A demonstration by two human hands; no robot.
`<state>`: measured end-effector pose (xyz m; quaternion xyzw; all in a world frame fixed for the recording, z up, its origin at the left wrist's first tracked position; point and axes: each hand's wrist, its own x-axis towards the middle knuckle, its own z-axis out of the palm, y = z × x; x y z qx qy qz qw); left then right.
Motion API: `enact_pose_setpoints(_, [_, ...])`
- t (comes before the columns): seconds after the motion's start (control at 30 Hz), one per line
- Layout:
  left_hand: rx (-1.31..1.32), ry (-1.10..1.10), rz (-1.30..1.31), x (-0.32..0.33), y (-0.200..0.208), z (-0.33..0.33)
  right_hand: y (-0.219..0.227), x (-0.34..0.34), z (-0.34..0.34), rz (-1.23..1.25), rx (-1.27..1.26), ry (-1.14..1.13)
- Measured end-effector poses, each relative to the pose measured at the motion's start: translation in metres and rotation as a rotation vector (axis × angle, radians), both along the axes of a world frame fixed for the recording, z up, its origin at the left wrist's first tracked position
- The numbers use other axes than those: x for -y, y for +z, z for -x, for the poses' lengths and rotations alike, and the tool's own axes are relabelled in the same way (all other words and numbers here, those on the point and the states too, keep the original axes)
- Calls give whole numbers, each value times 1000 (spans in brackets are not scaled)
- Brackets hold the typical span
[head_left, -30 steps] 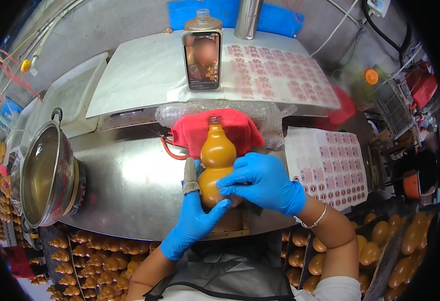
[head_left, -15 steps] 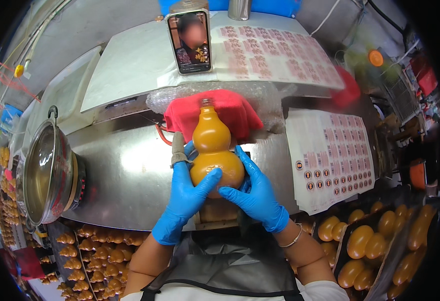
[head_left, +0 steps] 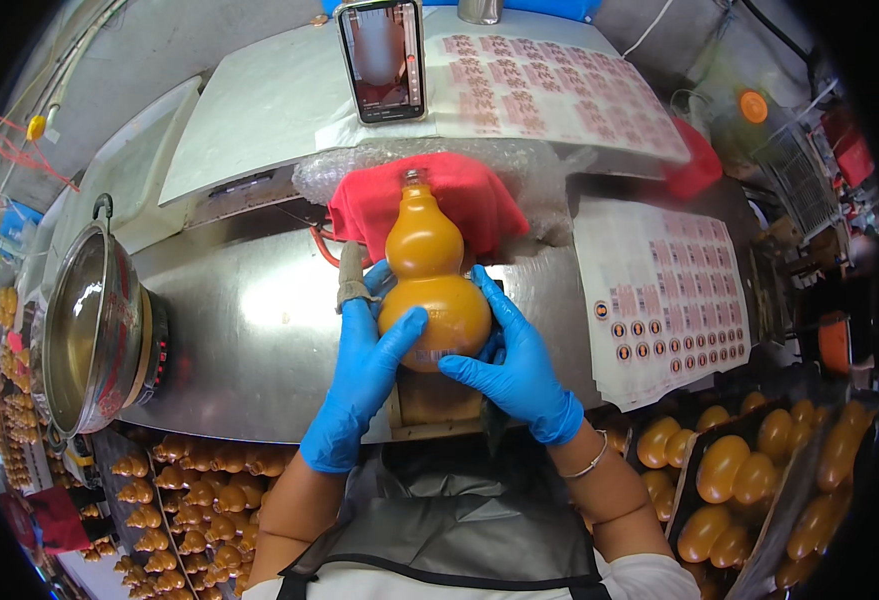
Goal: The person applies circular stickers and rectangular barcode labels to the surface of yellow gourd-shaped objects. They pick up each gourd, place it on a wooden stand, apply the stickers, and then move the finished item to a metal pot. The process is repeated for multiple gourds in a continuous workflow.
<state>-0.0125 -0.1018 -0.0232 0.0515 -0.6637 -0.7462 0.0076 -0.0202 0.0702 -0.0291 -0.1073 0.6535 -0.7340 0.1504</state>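
A glossy amber gourd-shaped bottle lies between my blue-gloved hands, its clear threaded neck pointing away from me against a red cloth. My left hand grips the lower bulb from the left, thumb laid across its surface. A grey-beige wrap covers one finger of that hand. From the right, my right hand holds the same bulb, fingers along its side and thumb near its base. A faint printed mark shows on the bulb beside the thumbs. Below the bottle is a wooden block.
A metal pan of liquid stands on a burner at left. Sticker sheets lie at right, more label sheets at the back behind bubble wrap. A phone stands at the back. Amber gourd bottles fill trays below the table.
My left thumb has shifted a little up and left, and my right thumb has drawn slightly away from it, uncovering the printed mark. The view has tilted slightly; the phone screen picture differs.
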Motion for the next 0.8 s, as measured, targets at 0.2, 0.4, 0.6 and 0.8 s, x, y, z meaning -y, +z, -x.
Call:
enact_pose_setpoints(0.2, [-5, 16, 46, -2, -2, 1, 9, 7, 12, -54, 143, -59])
enact_pose_setpoints(0.4, [-44, 14, -8, 0, -6, 0, 16, 6, 16, -93, 198, -69])
enact_pose_setpoints(0.6, [-156, -73, -25, 3, -8, -10, 8, 7, 2, 92, 132, -69])
enact_pose_setpoints(0.8, [-170, -135, 20, 7, -8, -13, 0, 6, -1, 119, 58, -64])
